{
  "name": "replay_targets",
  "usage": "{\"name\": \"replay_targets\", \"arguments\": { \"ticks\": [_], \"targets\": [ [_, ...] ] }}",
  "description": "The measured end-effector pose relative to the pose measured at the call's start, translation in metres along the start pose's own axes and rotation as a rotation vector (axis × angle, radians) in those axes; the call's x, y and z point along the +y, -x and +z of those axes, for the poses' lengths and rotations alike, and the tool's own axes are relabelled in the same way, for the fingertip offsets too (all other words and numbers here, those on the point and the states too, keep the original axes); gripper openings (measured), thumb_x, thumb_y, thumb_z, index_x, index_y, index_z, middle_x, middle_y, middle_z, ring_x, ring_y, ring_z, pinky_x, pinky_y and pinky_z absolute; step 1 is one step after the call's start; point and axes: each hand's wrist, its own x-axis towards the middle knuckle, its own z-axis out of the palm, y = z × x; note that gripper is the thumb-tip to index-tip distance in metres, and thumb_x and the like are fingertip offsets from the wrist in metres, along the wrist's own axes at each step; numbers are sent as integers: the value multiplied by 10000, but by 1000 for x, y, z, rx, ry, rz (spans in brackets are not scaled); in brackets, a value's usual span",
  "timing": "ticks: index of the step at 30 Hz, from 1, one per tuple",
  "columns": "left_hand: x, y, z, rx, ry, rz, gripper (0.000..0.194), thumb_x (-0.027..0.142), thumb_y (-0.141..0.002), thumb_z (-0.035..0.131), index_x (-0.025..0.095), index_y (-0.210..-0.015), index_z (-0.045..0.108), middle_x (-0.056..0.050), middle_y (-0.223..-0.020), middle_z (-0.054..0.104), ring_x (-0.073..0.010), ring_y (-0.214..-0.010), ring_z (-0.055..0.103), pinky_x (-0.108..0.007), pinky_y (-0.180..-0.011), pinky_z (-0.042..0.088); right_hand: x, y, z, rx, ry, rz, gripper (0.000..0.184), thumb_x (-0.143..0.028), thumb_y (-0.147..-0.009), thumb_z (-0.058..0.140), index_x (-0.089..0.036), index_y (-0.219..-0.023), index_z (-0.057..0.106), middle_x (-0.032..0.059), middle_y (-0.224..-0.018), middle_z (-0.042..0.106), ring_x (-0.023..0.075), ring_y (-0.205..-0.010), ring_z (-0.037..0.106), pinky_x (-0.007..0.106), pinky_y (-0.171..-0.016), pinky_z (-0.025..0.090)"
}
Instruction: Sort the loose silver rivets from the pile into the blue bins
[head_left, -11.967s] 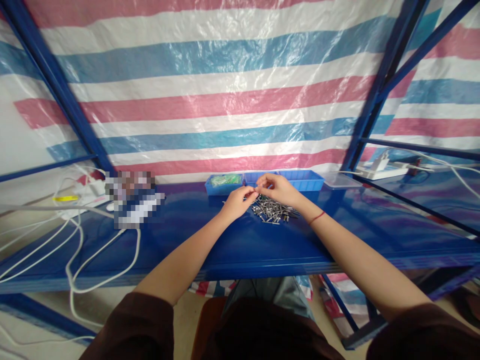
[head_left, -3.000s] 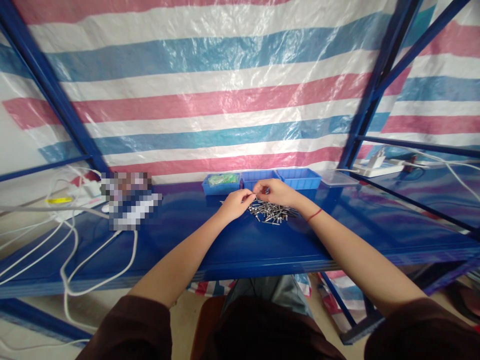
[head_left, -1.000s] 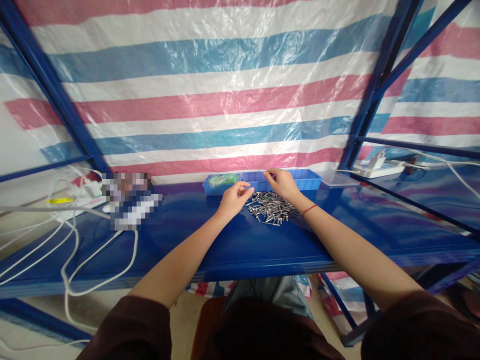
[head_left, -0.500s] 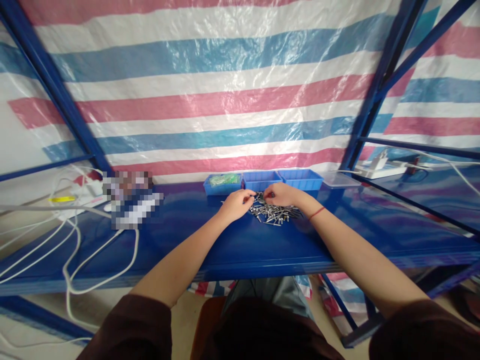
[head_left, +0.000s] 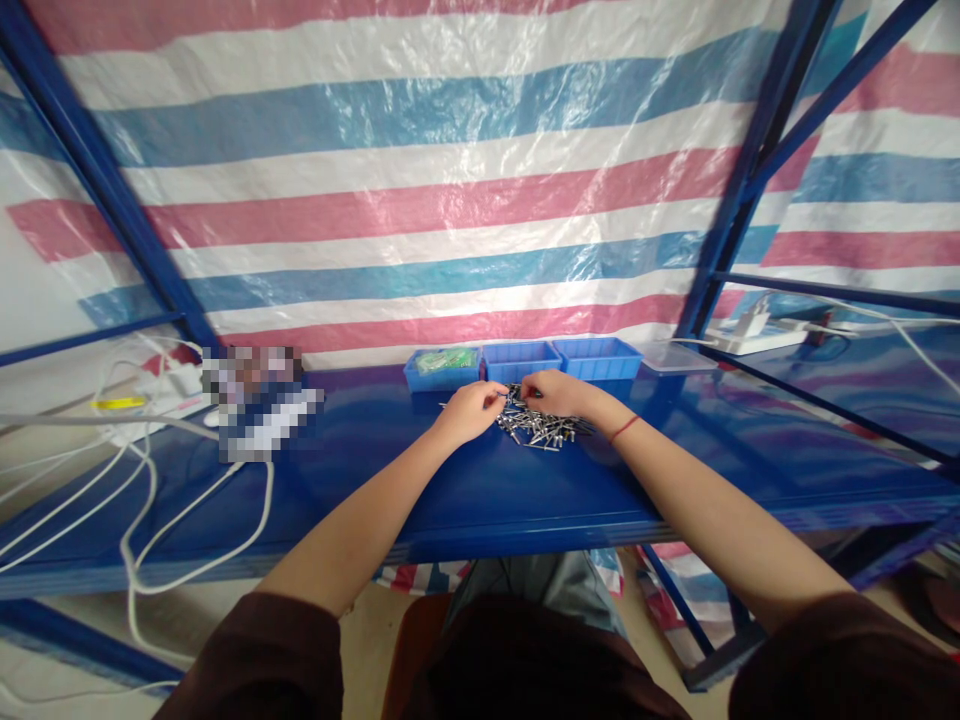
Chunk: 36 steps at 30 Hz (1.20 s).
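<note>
A loose pile of silver blind rivets (head_left: 544, 428), with thin pins, lies on the blue tabletop (head_left: 480, 500). At the pile's left edge, my left hand (head_left: 478, 408) pinches a small, thin rivet between thumb and fingertips. My right hand (head_left: 559, 393) hovers low over the back of the pile, fingers curled together and pointing left. Whatever is in those fingers is too small and hidden to make out. Just behind my hands stand a left blue bin (head_left: 420, 381) with a clear bag of green items, a middle blue bin (head_left: 523, 350) and a right blue bin (head_left: 600, 358).
White cables and a power strip (head_left: 161, 408) lie at the left, beside a blurred-out object (head_left: 262, 405). To the right are a clear plastic lid (head_left: 679, 356) and another power strip (head_left: 765, 335). Blue metal posts frame the table, with striped plastic sheeting (head_left: 450, 200) behind.
My right hand has shifted slightly left over the rivets. My left hand keeps its pinch in nearly the same spot. The view has moved a little.
</note>
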Motion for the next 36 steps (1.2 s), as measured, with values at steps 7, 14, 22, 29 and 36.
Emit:
{"name": "replay_targets", "arguments": {
  "ticks": [7, 14, 22, 29, 36],
  "targets": [
    [0, 0, 1, -30, 10, 11, 234, 237, -823, 506, 179, -976, 674, -49, -906, 701, -157, -766, 631, -286, -770, 486, -5, -1, -2, -20, 27, -5, 205, -112, -714, 520, -147, -807, 699, 89, -829, 711, 195, -759, 631, 254, -664, 418],
    [-1, 0, 2, -46, 11, 25, 226, 239, -822, 508, 180, -955, 681, -41, -868, 681, -140, -721, 606, -262, -729, 477, -5, 0, 2, 53, -23, -56, 205, -73, -692, 511, -130, -838, 643, 68, -789, 675, 150, -680, 576, 239, -617, 386],
    [-1, -1, 1, -17, -40, 64, 204, 301, -835, 519, 183, -875, 679, -37, -806, 595, -151, -741, 564, -274, -749, 454, -16, 1, -1, 311, -380, -210, 185, -112, -693, 533, -143, -868, 587, 16, -759, 617, 110, -671, 550, 245, -658, 425],
    [0, -3, 1, 78, 46, 44, 202, 286, -848, 499, 155, -772, 632, -7, -689, 558, -134, -664, 520, -251, -664, 419, -24, -1, -1, 382, -595, -103, 230, -359, -734, 618, -145, -814, 591, 29, -756, 623, 112, -646, 534, 274, -641, 441],
    [8, -2, -1, 76, 143, -4, 242, 332, -855, 482, 151, -840, 641, 1, -676, 585, -135, -660, 527, -237, -614, 404, -28, 0, -1, 475, -573, -90, 293, -437, -754, 612, -148, -702, 606, 21, -670, 619, 109, -611, 522, 266, -616, 430]
  ]
}}
